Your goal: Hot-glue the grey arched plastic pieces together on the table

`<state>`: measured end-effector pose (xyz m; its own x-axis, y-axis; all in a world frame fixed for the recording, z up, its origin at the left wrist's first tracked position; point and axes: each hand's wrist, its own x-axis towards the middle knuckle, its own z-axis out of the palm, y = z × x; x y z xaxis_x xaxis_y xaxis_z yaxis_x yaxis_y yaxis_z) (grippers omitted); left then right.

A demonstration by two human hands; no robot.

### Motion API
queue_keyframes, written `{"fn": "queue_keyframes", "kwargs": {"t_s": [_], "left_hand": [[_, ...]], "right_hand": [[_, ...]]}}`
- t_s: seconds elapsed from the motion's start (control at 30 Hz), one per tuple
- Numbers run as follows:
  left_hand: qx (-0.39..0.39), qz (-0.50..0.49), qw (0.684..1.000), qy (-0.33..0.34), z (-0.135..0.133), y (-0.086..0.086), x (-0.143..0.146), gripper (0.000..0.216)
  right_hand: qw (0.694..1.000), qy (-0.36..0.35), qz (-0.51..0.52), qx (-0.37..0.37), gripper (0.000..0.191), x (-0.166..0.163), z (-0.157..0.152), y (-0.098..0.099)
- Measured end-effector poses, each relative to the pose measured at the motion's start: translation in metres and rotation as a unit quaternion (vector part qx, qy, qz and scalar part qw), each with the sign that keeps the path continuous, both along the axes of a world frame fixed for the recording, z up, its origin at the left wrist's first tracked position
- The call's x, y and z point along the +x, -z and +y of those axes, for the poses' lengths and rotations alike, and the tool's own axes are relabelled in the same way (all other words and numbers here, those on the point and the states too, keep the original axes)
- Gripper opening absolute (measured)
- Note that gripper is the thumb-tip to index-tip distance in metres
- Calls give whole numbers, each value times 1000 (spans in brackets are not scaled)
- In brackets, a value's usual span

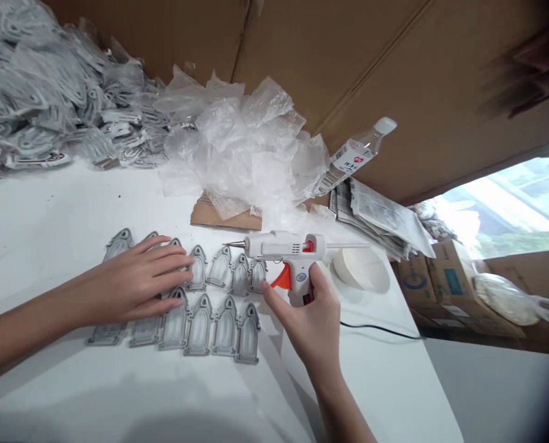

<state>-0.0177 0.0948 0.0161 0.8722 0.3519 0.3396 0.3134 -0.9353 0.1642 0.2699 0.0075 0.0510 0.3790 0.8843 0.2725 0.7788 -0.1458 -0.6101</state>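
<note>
A white hot glue gun (pixel 279 246) with an orange trigger is in my right hand (pixel 314 317), its metal nozzle pointing left. A glue stick sticks out of its back end. My left hand (pixel 149 277) lies palm down with fingers stretched over grey arched pieces, hiding several of them. These small window-shaped pieces sit in two rows on the white table; one in the front row (pixel 225 326) stands out in full, and one in the back row (pixel 220 267) lies just below the nozzle.
Crumpled clear plastic bags (pixel 256 141) and a cardboard scrap (pixel 226 215) lie behind the rows. At the back left is a heap of bagged grey parts (pixel 48 80). A plastic bottle (pixel 352 160), a white bowl (pixel 364 271) and a black cord (pixel 380 329) are on the right.
</note>
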Motion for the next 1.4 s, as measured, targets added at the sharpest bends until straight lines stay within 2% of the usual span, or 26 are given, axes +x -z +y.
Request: {"fn": "queue_keyframes", "kwargs": {"t_s": [0.2,0.4,0.8,1.4], "left_hand": [[3,-5,1000,4,-2,5,-8,32],[4,-10,1000,-2,-10,5,-9,32],[-26,2,1000,-3,-15,16,-6,40],[-36,35,999,-4,-11,12,-7,41]], "right_hand": [[980,0,-186,72,40,-11,4,16],[960,-21,-271,73,38,-9,4,29],[957,-28,-275,85,41,-13,5,28],[959,-36,-272,67,42,-19,5,29]]}}
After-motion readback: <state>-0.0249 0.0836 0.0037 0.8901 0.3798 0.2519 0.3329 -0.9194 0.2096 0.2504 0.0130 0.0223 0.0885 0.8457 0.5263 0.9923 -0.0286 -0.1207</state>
